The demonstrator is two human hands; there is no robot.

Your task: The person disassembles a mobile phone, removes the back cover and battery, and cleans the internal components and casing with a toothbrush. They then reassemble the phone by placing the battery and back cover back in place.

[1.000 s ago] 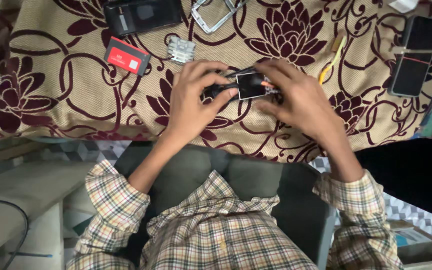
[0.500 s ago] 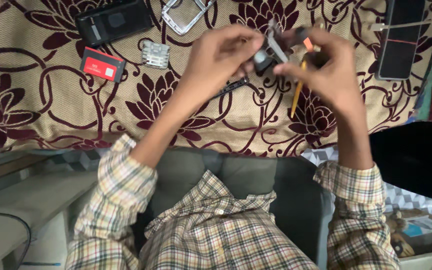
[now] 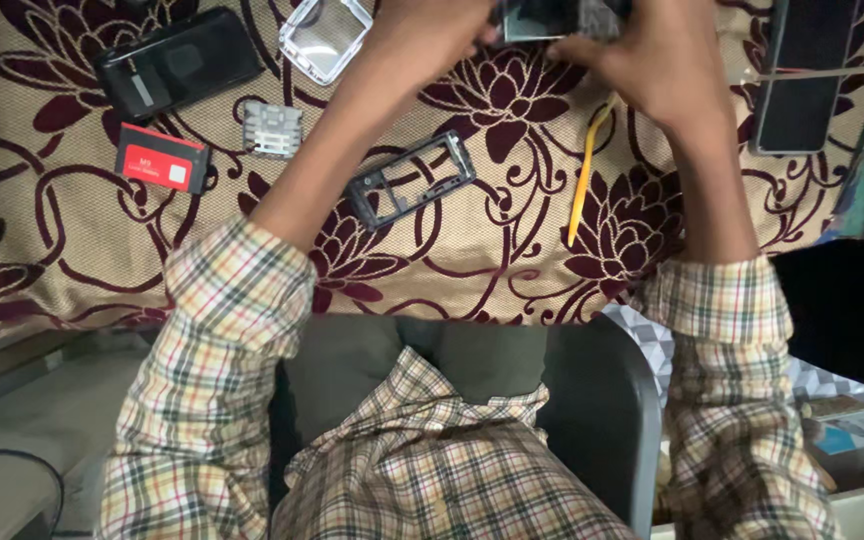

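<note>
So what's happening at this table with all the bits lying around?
A person in a checked shirt holds a small phone part in both hands, the left hand and right hand, at the far edge of a floral cloth. The part is mostly cut off by the frame, so its details are unclear. Spread on the cloth are a black phone frame, a yellow pry tool, a red battery, a keypad piece, a black back cover and a dark phone.

Phone frame [image 3: 412, 180] on cloth [image 3: 52, 260], pry tool [image 3: 584, 180] to its right
</note>
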